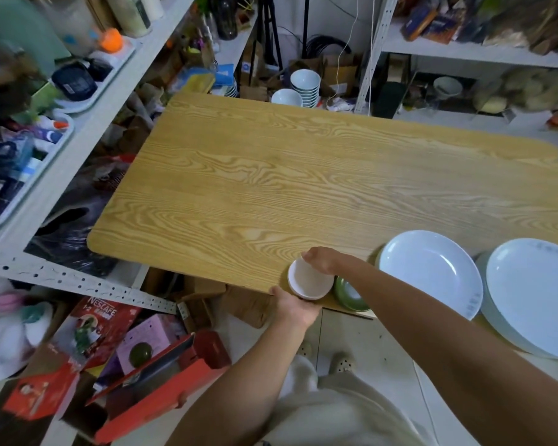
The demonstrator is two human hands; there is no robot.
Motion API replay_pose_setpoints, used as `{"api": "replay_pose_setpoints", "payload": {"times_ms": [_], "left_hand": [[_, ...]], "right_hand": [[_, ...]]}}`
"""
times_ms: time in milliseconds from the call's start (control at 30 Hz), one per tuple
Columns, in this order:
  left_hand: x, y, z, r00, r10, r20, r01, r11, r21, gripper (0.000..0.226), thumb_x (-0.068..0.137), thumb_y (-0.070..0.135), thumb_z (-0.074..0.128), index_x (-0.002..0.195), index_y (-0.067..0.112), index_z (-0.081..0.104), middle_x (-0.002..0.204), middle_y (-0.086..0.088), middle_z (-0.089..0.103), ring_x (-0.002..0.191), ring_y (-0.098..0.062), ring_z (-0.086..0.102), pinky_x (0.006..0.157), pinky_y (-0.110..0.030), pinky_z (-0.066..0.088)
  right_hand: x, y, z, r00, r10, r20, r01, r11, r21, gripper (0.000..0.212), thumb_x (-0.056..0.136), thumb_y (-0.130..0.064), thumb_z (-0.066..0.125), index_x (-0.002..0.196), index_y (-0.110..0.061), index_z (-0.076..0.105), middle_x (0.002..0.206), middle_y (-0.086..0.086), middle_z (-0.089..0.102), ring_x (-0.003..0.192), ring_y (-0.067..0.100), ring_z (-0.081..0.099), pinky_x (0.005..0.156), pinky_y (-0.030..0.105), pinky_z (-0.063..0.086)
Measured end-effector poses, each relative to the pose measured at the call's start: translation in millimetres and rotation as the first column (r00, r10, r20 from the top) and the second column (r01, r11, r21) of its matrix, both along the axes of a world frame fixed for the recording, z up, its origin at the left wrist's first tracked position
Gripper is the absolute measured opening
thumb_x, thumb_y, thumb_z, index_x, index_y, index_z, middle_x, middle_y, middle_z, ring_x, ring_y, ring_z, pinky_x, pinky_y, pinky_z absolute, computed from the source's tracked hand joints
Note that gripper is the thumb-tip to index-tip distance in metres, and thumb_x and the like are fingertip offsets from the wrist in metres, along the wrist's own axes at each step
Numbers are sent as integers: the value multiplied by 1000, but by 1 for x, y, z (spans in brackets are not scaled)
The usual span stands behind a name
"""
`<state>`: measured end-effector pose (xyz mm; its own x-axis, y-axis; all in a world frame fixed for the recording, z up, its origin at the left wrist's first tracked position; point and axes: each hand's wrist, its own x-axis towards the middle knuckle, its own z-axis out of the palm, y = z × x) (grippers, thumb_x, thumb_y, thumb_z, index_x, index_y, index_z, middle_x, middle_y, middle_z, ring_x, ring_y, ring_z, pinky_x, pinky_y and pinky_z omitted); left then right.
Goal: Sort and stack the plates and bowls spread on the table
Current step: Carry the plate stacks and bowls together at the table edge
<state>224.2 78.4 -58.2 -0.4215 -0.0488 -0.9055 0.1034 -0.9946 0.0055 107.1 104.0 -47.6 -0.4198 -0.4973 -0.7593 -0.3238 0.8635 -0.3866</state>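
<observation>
A small white bowl [309, 280] sits at the near edge of the wooden table [271, 188]. My left hand [292, 305] cups it from below and my right hand [322, 260] grips its far rim. Just right of it lies a small green dish [347, 292], partly hidden by my right forearm. Further right are a large white plate [432, 268] and another white plate [535, 294] that rests on a stack at the table's right edge.
Metal shelves with trays of clutter run along the left [78, 130] and back right. Beyond the table's far edge stand stacked white bowls [305, 86]. Red boxes [161, 387] and bags lie on the floor at the near left.
</observation>
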Motion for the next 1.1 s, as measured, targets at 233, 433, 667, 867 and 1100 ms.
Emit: {"api": "replay_pose_setpoints", "payload": {"times_ms": [233,433,667,867,1100], "left_hand": [[6,9,-18,999,-26,21,27,999,-42,77,91,70,14,125,8,45,117,-20,51,109,-33,51,96,-39,42],[5,57,-23,986,-165,6,165,986,0,83,89,73,14,110,-2,44,78,-13,33,64,-25,30,59,-35,26],[-19,83,8,985,-175,6,175,985,-11,78,95,63,22,146,4,29,150,-15,34,140,-23,30,114,-29,22],[-24,85,5,994,-101,31,102,994,-48,65,94,59,27,125,7,49,120,-13,51,112,-24,49,97,-26,36],[-10,123,-10,834,-495,244,514,858,-14,23,99,9,29,94,-8,45,107,-25,55,115,-36,52,107,-43,34]], "right_hand": [[-9,8,3,999,-50,6,50,998,-28,58,103,-43,20,139,-3,42,144,18,43,131,32,42,104,35,33],[-32,37,6,984,-180,-4,180,983,35,69,99,-54,22,139,-3,45,141,16,48,130,31,45,112,41,29],[-29,60,-2,984,-180,8,180,982,65,67,100,-52,21,139,-2,43,140,15,49,131,30,42,109,38,28],[-29,66,-5,989,-142,25,141,989,39,67,101,-49,19,140,1,40,148,17,39,136,31,37,111,38,26],[-75,104,6,904,-351,-246,234,885,-403,43,100,-38,32,82,-10,59,95,16,61,99,33,58,82,36,42]]}}
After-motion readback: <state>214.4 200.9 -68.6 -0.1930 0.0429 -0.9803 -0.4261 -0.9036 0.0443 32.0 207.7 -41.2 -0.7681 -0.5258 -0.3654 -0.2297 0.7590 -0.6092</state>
